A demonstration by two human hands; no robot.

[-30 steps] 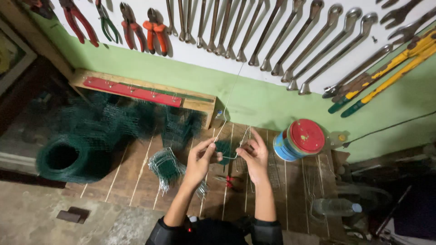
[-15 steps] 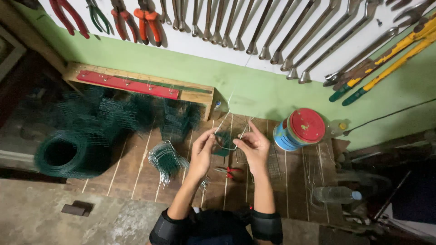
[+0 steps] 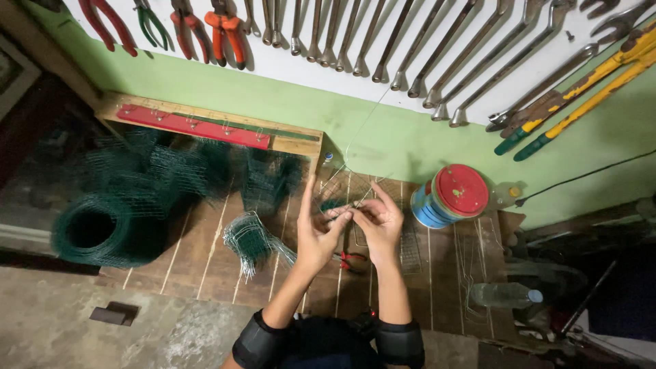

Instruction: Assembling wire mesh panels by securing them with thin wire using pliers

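Both hands, left (image 3: 316, 231) and right (image 3: 378, 220), pinch a green mesh piece (image 3: 334, 204) with wire (image 3: 362, 126) above the workbench's (image 3: 205, 253) back edge.

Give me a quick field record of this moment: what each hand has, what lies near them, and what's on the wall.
left hand: fingers pinch a small green mesh piece together with the right hand
right hand: fingers on the same piece, a thin wire rising from it toward the wall
under the hands: red-handled pliers on the wooden bench
left of hands: cut mesh pieces, then a green mesh roll
right of hands: blue tin with red lid; clear plastic bottle lying flat
wall: hanging wrenches and pliers
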